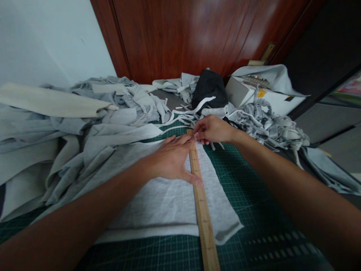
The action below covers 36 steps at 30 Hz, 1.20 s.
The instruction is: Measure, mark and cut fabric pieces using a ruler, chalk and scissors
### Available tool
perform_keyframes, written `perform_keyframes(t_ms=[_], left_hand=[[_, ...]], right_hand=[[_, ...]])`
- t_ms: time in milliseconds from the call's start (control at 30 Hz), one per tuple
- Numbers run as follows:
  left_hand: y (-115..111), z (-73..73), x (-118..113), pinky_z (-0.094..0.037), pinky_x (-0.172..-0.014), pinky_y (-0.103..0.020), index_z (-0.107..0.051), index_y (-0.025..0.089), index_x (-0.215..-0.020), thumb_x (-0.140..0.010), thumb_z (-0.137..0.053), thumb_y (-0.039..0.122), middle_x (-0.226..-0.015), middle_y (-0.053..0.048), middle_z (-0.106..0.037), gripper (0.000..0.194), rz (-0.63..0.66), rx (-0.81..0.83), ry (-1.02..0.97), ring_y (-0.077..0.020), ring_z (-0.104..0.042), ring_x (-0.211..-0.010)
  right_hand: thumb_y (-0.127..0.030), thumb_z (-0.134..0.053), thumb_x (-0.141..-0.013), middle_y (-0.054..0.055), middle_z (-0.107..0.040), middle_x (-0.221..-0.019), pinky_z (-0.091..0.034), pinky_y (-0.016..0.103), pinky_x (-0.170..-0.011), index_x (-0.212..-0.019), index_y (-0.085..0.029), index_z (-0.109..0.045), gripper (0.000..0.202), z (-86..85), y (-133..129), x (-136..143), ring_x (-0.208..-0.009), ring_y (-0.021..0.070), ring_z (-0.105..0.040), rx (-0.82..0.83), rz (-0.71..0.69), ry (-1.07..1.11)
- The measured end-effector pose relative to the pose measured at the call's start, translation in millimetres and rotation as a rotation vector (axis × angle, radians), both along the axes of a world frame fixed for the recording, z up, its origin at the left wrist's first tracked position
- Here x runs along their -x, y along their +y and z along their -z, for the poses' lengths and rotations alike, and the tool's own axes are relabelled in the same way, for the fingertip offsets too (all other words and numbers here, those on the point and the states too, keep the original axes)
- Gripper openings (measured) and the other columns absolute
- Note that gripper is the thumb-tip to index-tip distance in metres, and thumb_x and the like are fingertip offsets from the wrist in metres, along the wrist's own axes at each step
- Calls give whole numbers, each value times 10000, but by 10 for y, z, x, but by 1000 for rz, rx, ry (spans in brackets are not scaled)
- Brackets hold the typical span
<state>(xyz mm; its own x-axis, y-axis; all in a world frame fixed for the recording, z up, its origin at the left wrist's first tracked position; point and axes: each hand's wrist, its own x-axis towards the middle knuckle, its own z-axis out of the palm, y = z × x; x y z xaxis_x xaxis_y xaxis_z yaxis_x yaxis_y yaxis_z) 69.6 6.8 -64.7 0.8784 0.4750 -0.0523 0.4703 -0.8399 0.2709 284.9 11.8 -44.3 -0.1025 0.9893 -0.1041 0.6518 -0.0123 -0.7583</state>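
Light grey fabric (pixel 158 203) lies flat on a green gridded cutting mat (pixel 239 169), its lower edge slightly curled. A wooden ruler (pixel 201 199) runs lengthwise over the fabric, near its right side. My left hand (pixel 176 160) is spread with the fingers apart, resting on the fabric and the ruler, the thumb on the ruler. At the ruler's far end, my right hand (pixel 207 130) is closed in a pinch on a small whitish thing at the fabric's far edge, too small to name.
Piles of grey and cream fabric (pixel 124 113) cover the left and back. White strips (pixel 194 109) lie behind my hands. A black cloth bundle (pixel 211 88), a white box (pixel 239 90) and tangled grey scraps (pixel 270 124) stand at the back right, before a brown door (pixel 180 37).
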Motion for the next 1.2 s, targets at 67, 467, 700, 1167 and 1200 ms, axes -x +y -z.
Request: perform_keyframes(t_ms=[67,467,700,1167,1200], left_hand=[[0,1,-3,-142,-1292,-494,-251,145,-1650,-620,-710,899,-1715,-185,-294,1356,-2,-1,1,-378,-275,-1575],[2,17,-5,-138,-1292,-499,-263,97,-1634,-617,-680,928,-1725,-216,-244,1378,-1,-27,5,-405,-260,-1574],[-18,-20,-2,-223,-1255,-532,-365,202,-1579,-613,-731,875,-1620,-175,-422,1233,32,-27,-26,-389,-371,-1510],[-43,-13,-18,-129,-1292,-547,-290,118,-1606,-622,-665,906,-1718,-219,-250,1316,3,-8,36,-407,-217,-1593],[-43,-13,-18,-127,-1293,-547,-283,116,-1610,-623,-663,906,-1722,-221,-240,1320,3,-7,36,-407,-215,-1594]], right_hand=[[0,-744,-756,-6,-694,-537,-495,225,-432,-730,-157,-725,161,3,45,-2,-455,142,-643,-8,5,-10],[-59,-719,-823,-8,-702,-583,-498,242,-432,-843,-181,-682,130,54,-102,-42,-469,151,-648,-130,103,3],[-198,-704,-878,-28,-674,-616,-488,230,-441,-888,-205,-690,19,13,-705,74,-488,132,-626,-83,-48,85],[-98,-632,-856,-43,-674,-578,-445,216,-453,-847,-194,-689,111,105,-1020,211,-467,123,-632,-99,-61,-87],[-96,-635,-852,-40,-681,-582,-444,219,-454,-845,-193,-687,110,110,-1020,222,-467,126,-636,-102,-50,-96]])
